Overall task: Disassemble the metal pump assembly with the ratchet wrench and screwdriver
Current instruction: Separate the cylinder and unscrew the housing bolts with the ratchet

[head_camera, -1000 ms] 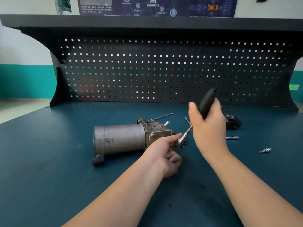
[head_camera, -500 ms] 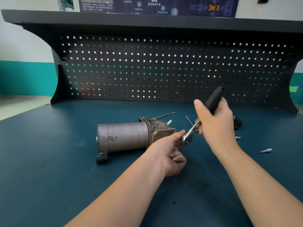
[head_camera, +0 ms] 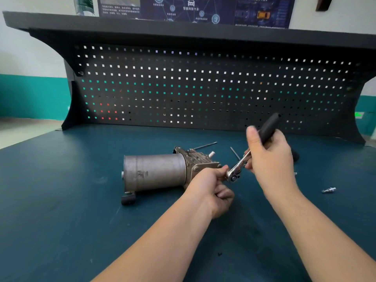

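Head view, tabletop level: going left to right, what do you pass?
Pump assembly → left hand → ratchet wrench → right hand → loose metal fitting.

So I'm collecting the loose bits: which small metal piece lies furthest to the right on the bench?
The short silver fitting, alone on the mat right of the right hand. The two thin rods lie further back, nearer the pump.
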`<act>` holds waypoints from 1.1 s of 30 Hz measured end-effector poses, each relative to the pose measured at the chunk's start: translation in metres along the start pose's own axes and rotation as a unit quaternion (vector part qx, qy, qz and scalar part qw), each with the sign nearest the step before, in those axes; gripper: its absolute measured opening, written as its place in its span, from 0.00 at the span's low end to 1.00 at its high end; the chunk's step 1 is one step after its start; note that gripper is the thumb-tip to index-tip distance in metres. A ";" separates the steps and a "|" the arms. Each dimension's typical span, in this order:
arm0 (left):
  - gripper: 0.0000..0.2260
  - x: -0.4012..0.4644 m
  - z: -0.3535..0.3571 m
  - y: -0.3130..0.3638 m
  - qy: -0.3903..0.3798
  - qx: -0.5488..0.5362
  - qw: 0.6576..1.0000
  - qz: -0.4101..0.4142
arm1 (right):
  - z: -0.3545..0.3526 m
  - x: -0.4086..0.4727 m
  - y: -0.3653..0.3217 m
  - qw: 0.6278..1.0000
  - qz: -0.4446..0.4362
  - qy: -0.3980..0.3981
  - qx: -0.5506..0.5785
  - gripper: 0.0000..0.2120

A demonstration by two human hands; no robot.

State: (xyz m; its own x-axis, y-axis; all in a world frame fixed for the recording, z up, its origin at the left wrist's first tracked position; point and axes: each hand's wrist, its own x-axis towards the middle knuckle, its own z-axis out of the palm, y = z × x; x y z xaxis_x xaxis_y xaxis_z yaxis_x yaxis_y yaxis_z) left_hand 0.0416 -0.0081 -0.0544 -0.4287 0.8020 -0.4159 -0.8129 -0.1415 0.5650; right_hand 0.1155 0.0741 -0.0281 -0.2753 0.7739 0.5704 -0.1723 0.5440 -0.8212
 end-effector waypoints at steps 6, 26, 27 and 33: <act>0.12 -0.002 -0.002 0.002 -0.006 0.104 0.994 -0.034 | -0.003 0.000 -0.001 0.998 -0.035 -0.056 -0.019 0.06; 0.10 -0.003 0.004 0.000 -0.038 0.058 0.998 0.006 | 0.001 -0.001 0.007 0.987 0.103 0.041 0.112 0.05; 0.10 -0.004 0.004 0.000 -0.037 0.057 0.998 0.004 | 0.001 -0.002 0.003 0.995 0.051 0.008 0.088 0.06; 0.10 -0.004 0.005 0.000 -0.045 0.064 0.997 -0.006 | -0.001 -0.001 0.004 0.995 0.069 0.009 0.067 0.03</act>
State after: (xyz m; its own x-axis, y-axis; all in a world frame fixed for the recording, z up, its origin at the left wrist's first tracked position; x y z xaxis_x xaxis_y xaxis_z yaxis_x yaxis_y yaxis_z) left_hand 0.0450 -0.0085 -0.0492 -0.3780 0.8526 -0.3607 -0.7580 -0.0613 0.6494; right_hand 0.1156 0.0757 -0.0323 -0.2875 0.8449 0.4511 -0.2595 0.3846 -0.8858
